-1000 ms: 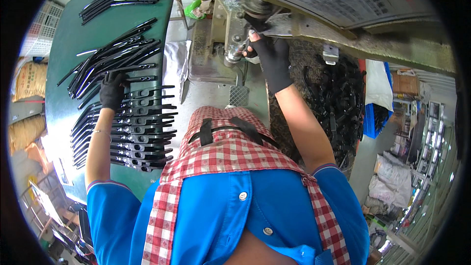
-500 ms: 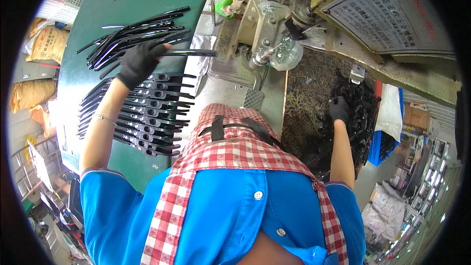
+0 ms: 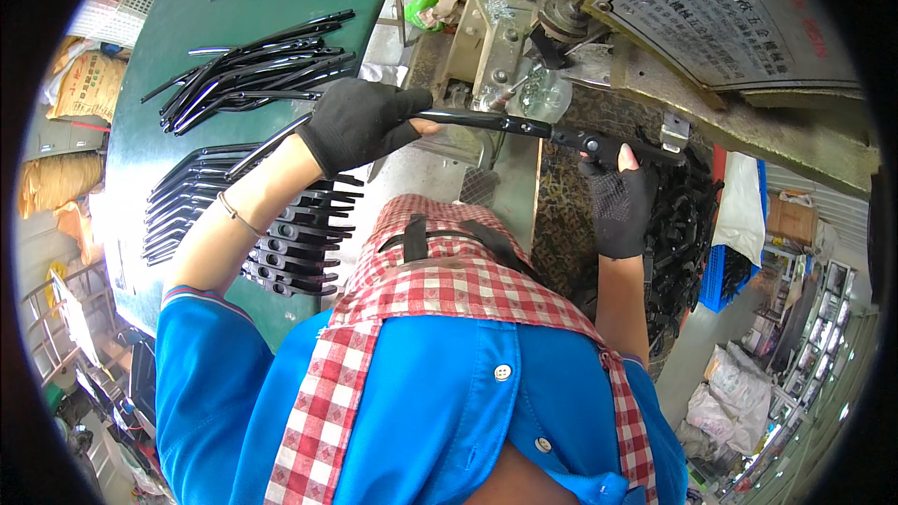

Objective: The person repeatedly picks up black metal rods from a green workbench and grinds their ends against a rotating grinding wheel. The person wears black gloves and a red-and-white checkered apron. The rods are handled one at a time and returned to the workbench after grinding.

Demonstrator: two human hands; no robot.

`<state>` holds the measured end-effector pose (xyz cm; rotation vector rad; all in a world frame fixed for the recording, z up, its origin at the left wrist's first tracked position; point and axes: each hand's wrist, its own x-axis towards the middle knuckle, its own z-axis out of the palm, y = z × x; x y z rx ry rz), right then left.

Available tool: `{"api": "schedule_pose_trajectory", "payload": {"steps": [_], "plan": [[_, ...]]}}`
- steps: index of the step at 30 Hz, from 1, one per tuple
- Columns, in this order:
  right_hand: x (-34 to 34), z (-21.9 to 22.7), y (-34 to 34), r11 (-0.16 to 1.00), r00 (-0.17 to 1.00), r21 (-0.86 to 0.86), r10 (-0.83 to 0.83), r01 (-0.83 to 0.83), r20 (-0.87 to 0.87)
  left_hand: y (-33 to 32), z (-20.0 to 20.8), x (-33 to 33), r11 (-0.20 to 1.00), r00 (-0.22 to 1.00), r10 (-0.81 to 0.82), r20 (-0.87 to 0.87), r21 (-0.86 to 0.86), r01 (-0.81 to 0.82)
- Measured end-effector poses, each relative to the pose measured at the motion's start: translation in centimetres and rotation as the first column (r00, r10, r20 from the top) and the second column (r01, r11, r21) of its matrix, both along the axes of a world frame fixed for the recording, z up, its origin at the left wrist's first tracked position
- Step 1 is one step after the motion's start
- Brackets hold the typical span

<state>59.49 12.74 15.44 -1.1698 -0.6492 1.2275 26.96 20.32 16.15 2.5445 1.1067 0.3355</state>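
In front of me, my left hand (image 3: 363, 126), in a black half-finger glove, grips a glossy black metal tube (image 3: 482, 120) held level. My right hand (image 3: 620, 210), gloved the same way, pinches a black fitting with holes (image 3: 591, 143). The tube's right end meets this fitting; how deep it sits inside I cannot tell. Under my left forearm, tubes with similar fittings (image 3: 290, 245) lie in a neat row on the green table. Loose black tubes (image 3: 253, 75) are heaped just beyond my left hand. Beside my right hand is a pile of black fittings (image 3: 681, 215).
A machine (image 3: 500, 47) with a large metal plate (image 3: 702, 19) stands ahead and to the right. A clear plastic container (image 3: 545, 93) hangs by it, above a foot pedal (image 3: 478, 185). More tubes lie at the green table's (image 3: 173, 28) far end. A blue crate (image 3: 718, 285) is at right.
My left hand has brought the tube rightward and nearer. My right hand has come up from the pile with a fitting, which now meets the tube's end.
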Motion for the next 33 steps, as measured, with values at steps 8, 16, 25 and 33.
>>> {"api": "schedule_pose_trajectory", "payload": {"steps": [8,16,25,33], "plan": [[-1.1,0.8,0.3,0.985,0.955,0.113,0.097,-0.133,0.281,-0.8,-0.4,-0.6,0.997,0.998,-0.043,0.055,-0.065,0.047],[-1.0,-0.8,1.8,0.974,0.984,-0.181,0.114,-0.138,-0.135,-0.9,1.8,0.3,0.993,1.000,-0.022,-0.008,0.112,0.023],[-4.8,0.1,1.3,0.994,1.000,-0.104,-0.019,0.020,0.010,0.2,1.4,0.1,0.997,0.998,-0.061,0.005,-0.039,0.061],[-4.1,-1.1,3.9,0.998,0.999,0.065,-0.018,0.016,0.028,0.9,0.2,0.3,0.996,0.999,-0.029,0.042,-0.083,0.033]]}}
